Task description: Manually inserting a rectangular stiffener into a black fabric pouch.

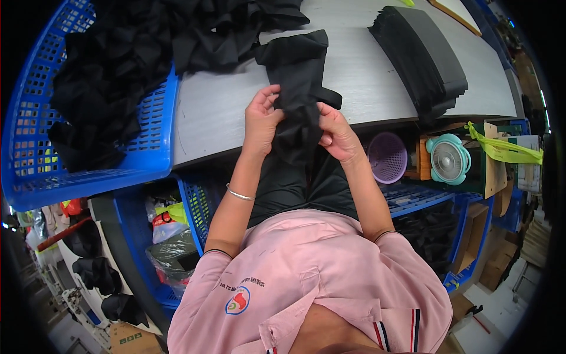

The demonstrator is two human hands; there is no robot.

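My left hand (260,120) and my right hand (338,134) both grip one long piece of black fabric (298,76) at the front edge of the grey table (224,112). The fabric runs from the table top down between my hands toward my lap. My left wrist carries a thin silver bangle. A pile of loose black fabric pieces (112,65) fills the blue plastic basket (82,171) on my left and spills onto the table. A neat stack of folded black pieces (421,53) lies on the table to the right.
Under the table stand a small purple basket (387,157), a mint-green desk fan (448,159), blue crates (424,197) and cardboard boxes (471,236). Bags and dark bundles (97,274) crowd the floor at lower left.
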